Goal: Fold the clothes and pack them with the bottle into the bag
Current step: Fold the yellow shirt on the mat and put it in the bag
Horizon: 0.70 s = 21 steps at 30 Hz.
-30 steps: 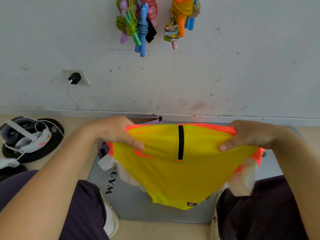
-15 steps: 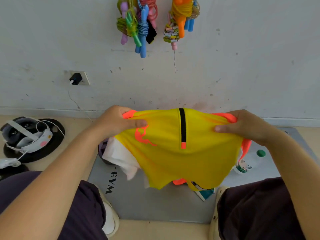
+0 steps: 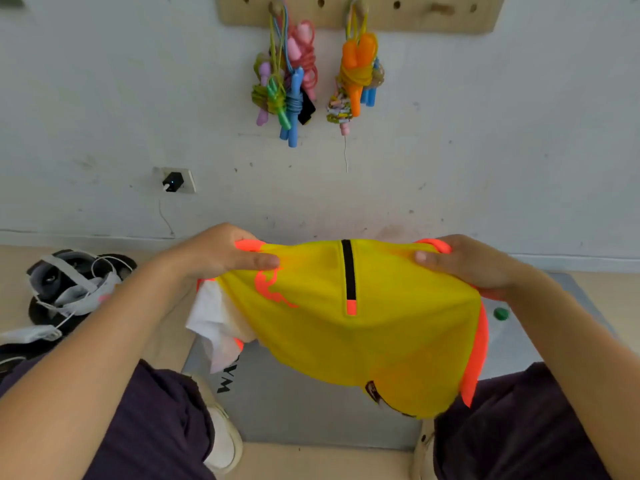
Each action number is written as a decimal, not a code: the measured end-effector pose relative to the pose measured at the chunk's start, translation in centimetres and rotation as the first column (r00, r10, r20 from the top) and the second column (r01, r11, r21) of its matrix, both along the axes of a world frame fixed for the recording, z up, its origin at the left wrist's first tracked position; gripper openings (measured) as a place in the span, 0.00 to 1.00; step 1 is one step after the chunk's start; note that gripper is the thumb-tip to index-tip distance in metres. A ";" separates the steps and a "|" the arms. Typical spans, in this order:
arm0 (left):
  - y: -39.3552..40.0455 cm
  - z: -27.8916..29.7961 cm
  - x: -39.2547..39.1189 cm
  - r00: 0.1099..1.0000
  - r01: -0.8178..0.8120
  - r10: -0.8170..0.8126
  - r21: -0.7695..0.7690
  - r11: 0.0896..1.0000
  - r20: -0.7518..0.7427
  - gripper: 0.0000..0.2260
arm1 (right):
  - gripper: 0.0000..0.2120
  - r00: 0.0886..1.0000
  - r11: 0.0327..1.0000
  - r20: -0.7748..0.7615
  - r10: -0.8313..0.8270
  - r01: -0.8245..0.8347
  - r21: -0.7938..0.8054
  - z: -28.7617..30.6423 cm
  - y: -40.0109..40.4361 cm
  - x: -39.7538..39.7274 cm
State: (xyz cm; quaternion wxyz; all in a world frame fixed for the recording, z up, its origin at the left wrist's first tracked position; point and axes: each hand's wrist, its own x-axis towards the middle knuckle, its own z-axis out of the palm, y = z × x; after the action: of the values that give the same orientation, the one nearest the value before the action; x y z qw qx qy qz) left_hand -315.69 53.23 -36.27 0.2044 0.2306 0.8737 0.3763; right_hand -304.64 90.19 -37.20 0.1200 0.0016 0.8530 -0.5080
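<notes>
Both hands hold a yellow garment (image 3: 363, 323) with orange trim up in the air above a grey mat (image 3: 294, 410) on the floor. The left hand (image 3: 221, 258) has its grip closed on the top left edge, thumb lying over the cloth, and the right hand (image 3: 464, 263) has its grip closed on the top right edge. A white garment (image 3: 211, 317) hangs bunched behind the yellow one on the left. Just beside the right forearm only the green cap (image 3: 500, 313) of what I take for the bottle shows; the bag is not in view. The step in hand seems to be squaring the cloth for a fold. To do it well, keep the top edge taut and level between the hands, let the hem hang free, then lower it flat onto the mat before creasing.
</notes>
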 end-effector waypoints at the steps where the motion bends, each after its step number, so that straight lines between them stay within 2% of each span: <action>1: 0.0 1.5 0.2 1.000 -0.003 0.004 0.057 0.998 -0.025 0.42 | 0.26 1.000 0.999 -0.026 0.007 -0.008 -0.048 1.2 0.0 0.1; 3: -0.2 4.0 0.0 0.998 -0.022 0.031 0.162 0.987 -0.053 0.48 | 0.31 0.998 0.989 -0.065 -0.009 -0.001 -0.150 3.5 0.2 -0.1; 5: -0.3 5.6 -0.8 0.996 -0.049 0.065 0.227 0.973 -0.064 0.43 | 0.32 0.995 0.975 -0.081 -0.059 0.041 -0.216 5.0 0.8 -0.8; 7: 0.2 5.6 -2.1 0.993 -0.072 0.092 0.226 0.971 -0.078 0.36 | 0.31 0.991 0.978 -0.071 -0.110 0.095 -0.186 5.2 1.3 -1.8; 9: 1.3 3.6 -4.1 0.991 -0.102 0.115 0.158 0.982 -0.071 0.34 | 0.28 0.984 0.985 -0.052 -0.169 0.167 -0.051 3.6 1.4 -3.5; 12: 3.9 -4.2 -7.5 0.996 -0.092 0.093 -0.051 0.994 0.010 0.38 | 0.19 0.973 0.932 0.011 -0.231 0.218 0.288 -3.3 1.6 -6.9; 15: 5.4 -16.8 -9.1 0.991 0.018 0.034 -0.390 0.921 0.126 0.27 | 0.24 0.961 0.845 0.178 -0.209 0.086 0.529 -14.2 1.5 -8.9; 18: 5.1 -28.1 -8.7 0.961 0.048 0.096 -0.496 0.867 0.261 0.27 | 0.24 0.899 0.839 0.366 -0.239 0.002 0.544 -24.3 1.1 -9.2; 21: 5.3 -34.4 -9.0 0.956 0.024 0.137 -0.533 0.846 0.261 0.27 | 0.23 0.838 0.848 0.492 -0.236 -0.069 0.525 -31.1 1.3 -10.0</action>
State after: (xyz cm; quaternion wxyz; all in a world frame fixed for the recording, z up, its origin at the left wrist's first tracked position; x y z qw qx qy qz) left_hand -324.69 58.51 -70.63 0.3743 0.0815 0.9105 0.1558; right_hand -314.65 91.44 -68.31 0.3266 0.2153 0.8884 -0.2404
